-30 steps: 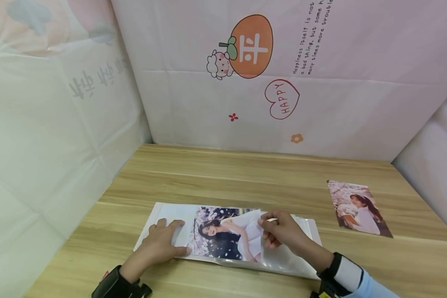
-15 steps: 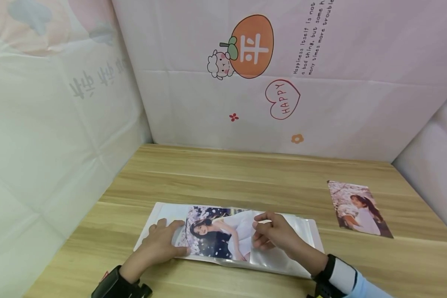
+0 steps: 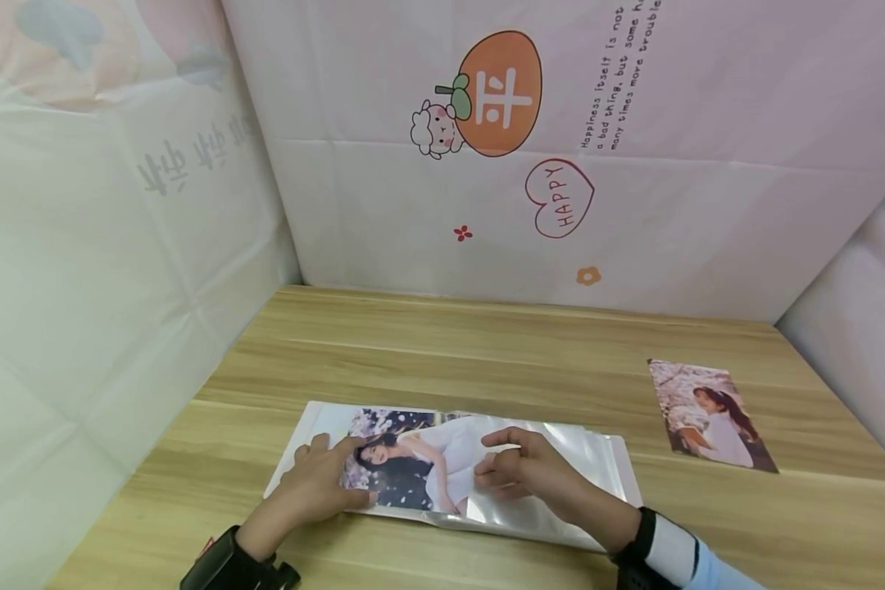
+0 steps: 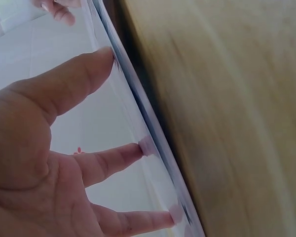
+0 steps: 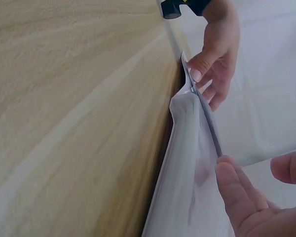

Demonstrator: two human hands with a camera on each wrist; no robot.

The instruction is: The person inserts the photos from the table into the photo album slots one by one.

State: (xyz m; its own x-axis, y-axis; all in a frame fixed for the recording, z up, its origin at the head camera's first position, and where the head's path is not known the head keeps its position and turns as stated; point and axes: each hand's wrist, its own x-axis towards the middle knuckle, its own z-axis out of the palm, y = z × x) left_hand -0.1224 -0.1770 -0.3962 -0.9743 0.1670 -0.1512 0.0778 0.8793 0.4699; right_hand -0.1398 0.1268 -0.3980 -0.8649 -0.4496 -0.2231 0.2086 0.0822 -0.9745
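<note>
In the head view, a photo of a person in a white dress (image 3: 413, 463) lies at a clear plastic sleeve on a white album page (image 3: 597, 524). My left hand (image 3: 315, 482) rests on the page's left part with fingers spread, and the left wrist view shows its fingertips (image 4: 147, 146) touching the sheet. My right hand (image 3: 531, 475) is at the photo's right end. From the right wrist, its fingertips (image 5: 227, 170) touch the photo's edge (image 5: 212, 128), while another digit (image 5: 288, 168) stands apart. How deep the photo sits in the sleeve is unclear.
A second photo (image 3: 711, 414) lies on the wooden table (image 3: 442, 348) at the right. White printed cloth (image 3: 383, 205) stands behind the table and at both sides. A black wrist device (image 3: 236, 561) sits on the left wrist.
The photo has slid left along the page, its left end now reaching my left fingers. My right hand has moved left with it, its index finger lifting from the photo. My left hand stays put.
</note>
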